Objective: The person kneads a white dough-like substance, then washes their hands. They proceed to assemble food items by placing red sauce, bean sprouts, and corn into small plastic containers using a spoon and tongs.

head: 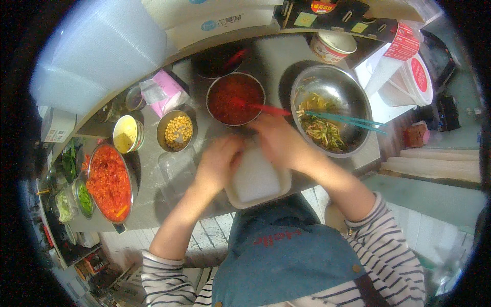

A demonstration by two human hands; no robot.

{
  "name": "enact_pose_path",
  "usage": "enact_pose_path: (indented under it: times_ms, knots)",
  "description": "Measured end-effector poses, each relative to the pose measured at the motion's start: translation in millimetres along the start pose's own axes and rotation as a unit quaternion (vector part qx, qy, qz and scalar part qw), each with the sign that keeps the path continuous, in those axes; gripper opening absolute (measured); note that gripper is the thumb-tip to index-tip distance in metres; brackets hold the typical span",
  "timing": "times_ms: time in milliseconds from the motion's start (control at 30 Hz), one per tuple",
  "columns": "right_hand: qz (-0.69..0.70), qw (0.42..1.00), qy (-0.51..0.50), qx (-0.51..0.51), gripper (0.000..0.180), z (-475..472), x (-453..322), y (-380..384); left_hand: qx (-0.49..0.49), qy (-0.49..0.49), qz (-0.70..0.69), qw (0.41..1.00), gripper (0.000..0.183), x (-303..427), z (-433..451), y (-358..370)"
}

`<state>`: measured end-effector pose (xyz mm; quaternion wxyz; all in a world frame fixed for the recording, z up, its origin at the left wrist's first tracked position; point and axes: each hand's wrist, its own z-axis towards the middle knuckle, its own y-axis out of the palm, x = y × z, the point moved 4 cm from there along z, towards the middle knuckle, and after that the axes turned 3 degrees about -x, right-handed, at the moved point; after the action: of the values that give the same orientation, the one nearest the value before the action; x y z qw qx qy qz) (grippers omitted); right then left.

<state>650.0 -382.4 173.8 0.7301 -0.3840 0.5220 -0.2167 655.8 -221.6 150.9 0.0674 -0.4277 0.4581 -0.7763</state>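
Observation:
A pale rectangular tray (257,185), white inside, lies at the counter's front edge before me. My left hand (219,159) is over its left rear side with bent fingers. Over the tray's right rear part is my right hand (277,140), its fingertips close to the rim of a metal bowl of dark red sauce (230,100). Both hands are blurred, and whether they grip anything is not clear. A red utensil (268,109) rests in the sauce, its handle above my right hand. Left of my left hand stand a clear plastic container (177,169) and a metal bowl of yellow kernels or beans (178,129).
At right, a large steel bowl (339,92) holds shredded vegetables and green chopsticks (345,119). Paper tubs (333,45), a lidded white bucket (410,82), a pink packet (165,90), stacked paper bowls (127,134) and an oval dish of chopped red food (109,184) stand around.

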Motion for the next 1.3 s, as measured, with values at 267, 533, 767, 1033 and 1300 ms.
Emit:
enact_pose_path:
  times_ms: [267, 533, 767, 1033, 1300]
  knots:
    - [0.176, 0.981, 0.060, 0.065, 0.022, -51, -11, -49, -0.011, -0.168, -0.178, 0.969, 0.023, -7, 8, -14]
    - [0.615, 0.758, 0.147, -0.156, 0.040, -30, -47, 24, 0.115, -0.265, -0.792, 0.539, 0.056, 47, -62, -17]
    - [0.570, 0.712, 0.155, -0.379, 0.022, 6, -97, 78, 0.272, -0.280, -0.751, 0.532, 0.052, 45, -131, -32]
    - [0.279, 0.787, -0.036, -0.549, 0.024, 58, -129, 134, 0.340, -0.577, -0.495, 0.554, 0.016, 24, -244, -15]
    - [0.005, 0.891, -0.213, -0.402, 0.021, 23, -136, 165, 0.422, -0.462, -0.585, 0.516, 0.018, 16, -227, 29]
